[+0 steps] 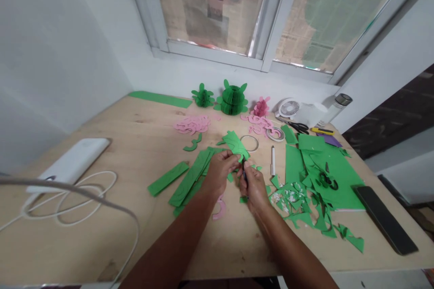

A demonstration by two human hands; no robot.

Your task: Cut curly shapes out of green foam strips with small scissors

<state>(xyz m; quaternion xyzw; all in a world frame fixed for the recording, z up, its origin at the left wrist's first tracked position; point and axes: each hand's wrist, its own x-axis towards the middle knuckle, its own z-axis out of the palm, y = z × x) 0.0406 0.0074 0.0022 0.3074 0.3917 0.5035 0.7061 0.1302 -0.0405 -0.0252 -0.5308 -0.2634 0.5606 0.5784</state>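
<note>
Green paper piece (234, 142) was pinched in L hand (224, 167), w/ dark slim tool (245, 174) in R hand (254, 184).
Paper lay just fwd of both hands, above table (135, 153), long axis slanting far-L to near-R; L hand was nearer, its grip pinching the near edge. R grip was wrapped round the tool, tip by paper's near-R corner; exact tool type unclear. Forearms converged fwd, wrists apart.

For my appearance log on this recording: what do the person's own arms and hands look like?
The left arm and right arm show no sleeves; the left hand and right hand are ungloved. No watch or bracelet shows.
</note>
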